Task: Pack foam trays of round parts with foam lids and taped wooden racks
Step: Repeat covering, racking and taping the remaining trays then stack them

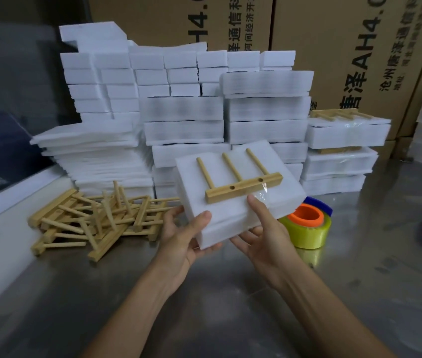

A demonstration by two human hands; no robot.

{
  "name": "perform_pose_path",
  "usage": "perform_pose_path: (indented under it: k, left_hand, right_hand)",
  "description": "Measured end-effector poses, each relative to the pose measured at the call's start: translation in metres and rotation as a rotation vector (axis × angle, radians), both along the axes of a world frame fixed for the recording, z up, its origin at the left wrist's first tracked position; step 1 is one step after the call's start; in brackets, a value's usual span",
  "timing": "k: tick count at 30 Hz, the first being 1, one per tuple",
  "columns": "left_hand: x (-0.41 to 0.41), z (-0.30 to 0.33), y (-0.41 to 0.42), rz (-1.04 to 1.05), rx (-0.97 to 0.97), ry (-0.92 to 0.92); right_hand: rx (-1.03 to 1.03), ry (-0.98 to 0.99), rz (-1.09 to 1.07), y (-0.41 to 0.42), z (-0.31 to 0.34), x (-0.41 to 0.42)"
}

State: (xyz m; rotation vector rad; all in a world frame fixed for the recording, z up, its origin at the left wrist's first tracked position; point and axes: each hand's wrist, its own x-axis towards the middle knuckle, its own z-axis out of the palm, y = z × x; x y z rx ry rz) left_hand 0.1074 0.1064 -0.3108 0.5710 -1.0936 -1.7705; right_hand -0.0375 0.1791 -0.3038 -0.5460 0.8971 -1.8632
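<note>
Above a steel table (230, 306), both hands grasp a foam pack (230, 202) topped by a taped rack (241, 177): left hand (181, 239) at its near corner, right hand (264, 233) beside the tape roll (308, 226).

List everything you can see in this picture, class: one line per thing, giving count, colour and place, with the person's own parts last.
Foam pack: one, white, held above the table.
Wooden rack: one, tan, taped on top of the pack.
Loose racks: a heap, tan, on the table at left.
Tape roll: one, yellow with orange core, right of the pack.
Foam stacks: many, white, behind.
Cardboard boxes: several, brown, at back.
Table: one, grey metal.
Left hand: grips the pack.
Right hand: fingers under the pack, thumb on top.
</note>
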Motion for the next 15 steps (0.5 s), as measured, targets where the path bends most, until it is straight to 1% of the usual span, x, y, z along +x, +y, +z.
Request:
perform_pose_path:
  k: [3,5,6,8,9,12,15]
  left_hand:
    - [0.001,-0.001,-0.002,-0.072,-0.074,-0.047]
    - [0.001,-0.009,-0.007,-0.009,-0.143,-0.157]
    - [-0.002,-0.015,-0.011,0.069,-0.188,-0.24]
    - [-0.008,-0.032,-0.021,0.237,-0.342,-0.468]
    - [-0.012,-0.04,-0.027,0.276,-0.42,-0.575]
    - [-0.022,-0.051,-0.038,0.248,-0.602,-0.806]
    - [-0.03,-0.054,-0.045,0.194,-0.793,-1.055]
  right_hand:
    - [-0.046,-0.047,-0.046,0.002,0.005,-0.003]
    - [-0.094,-0.102,-0.084,0.005,0.011,-0.009]
    - [-0.117,-0.117,-0.114,0.006,0.014,-0.013]
    - [-0.15,-0.125,-0.199,0.009,0.021,-0.021]
    - [-0.167,-0.14,-0.25,0.01,0.023,-0.027]
    - [-0.223,-0.185,-0.365,0.013,0.034,-0.046]
    - [-0.283,-0.175,-0.479,0.015,0.045,-0.068]
